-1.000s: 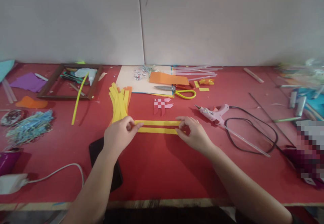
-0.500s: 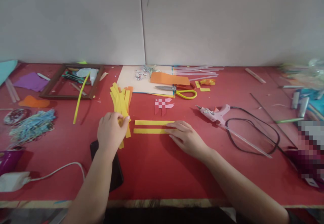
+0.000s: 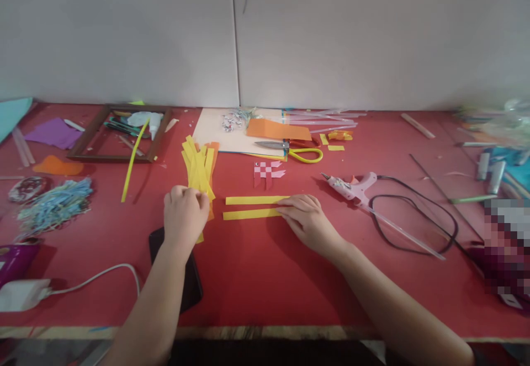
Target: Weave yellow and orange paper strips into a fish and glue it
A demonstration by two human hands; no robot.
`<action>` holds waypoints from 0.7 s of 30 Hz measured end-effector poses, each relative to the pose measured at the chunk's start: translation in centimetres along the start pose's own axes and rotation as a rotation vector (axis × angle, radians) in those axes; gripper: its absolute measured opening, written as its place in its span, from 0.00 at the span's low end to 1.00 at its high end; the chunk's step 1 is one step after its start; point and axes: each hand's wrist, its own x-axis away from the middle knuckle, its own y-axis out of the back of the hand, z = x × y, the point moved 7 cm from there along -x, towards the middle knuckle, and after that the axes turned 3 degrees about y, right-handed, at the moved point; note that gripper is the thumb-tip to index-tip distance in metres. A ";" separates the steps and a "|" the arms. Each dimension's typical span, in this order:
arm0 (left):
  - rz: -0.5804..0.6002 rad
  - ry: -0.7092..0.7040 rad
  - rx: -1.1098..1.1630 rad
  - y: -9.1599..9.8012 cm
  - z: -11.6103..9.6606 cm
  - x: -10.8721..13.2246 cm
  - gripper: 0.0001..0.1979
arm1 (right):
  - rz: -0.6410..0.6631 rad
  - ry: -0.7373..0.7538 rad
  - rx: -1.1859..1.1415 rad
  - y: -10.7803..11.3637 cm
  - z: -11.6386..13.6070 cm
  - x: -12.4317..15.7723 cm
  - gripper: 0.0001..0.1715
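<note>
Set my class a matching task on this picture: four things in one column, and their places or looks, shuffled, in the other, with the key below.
Column one
1. Left hand
2. Right hand
3. Phone
4. Fish

Column two
A. Black, partly hidden beneath a forearm
B. At two separate yellow strips, laid side by side
C. Checked in pinks, on the near side of the scissors
D. At the fanned yellow bundle

Right pairs: 1-D, 2-B, 3-A, 4-C
</note>
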 end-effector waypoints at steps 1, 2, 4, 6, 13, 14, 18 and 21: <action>0.004 -0.009 0.001 0.1 0.0 0.0 0.14 | 0.000 -0.001 -0.002 0.0 0.0 0.0 0.15; 0.005 -0.021 0.002 0.2 -0.1 0.0 0.14 | 0.001 -0.003 -0.004 -0.1 -0.1 0.0 0.15; -0.007 -0.034 0.001 0.5 -0.2 0.0 0.13 | 0.001 -0.007 -0.013 -0.2 -0.2 0.1 0.15; -0.040 -0.014 0.020 0.9 -0.1 0.0 0.12 | 0.001 -0.008 -0.023 -0.2 -0.3 0.1 0.14; -0.126 0.267 0.258 2.4 1.6 0.0 0.06 | -0.001 -0.012 -0.035 -0.3 -0.4 0.0 0.13; -0.117 0.306 0.313 2.4 1.8 0.0 0.06 | -0.003 -0.015 -0.039 -0.3 -0.4 -0.1 0.13; -0.120 0.313 0.340 2.6 1.7 -0.1 0.12 | -0.012 -0.025 -0.054 -0.3 -0.4 -0.1 0.13; -0.127 0.291 0.326 2.7 1.6 -0.2 0.15 | -0.009 -0.027 -0.062 -0.2 -0.3 0.0 0.13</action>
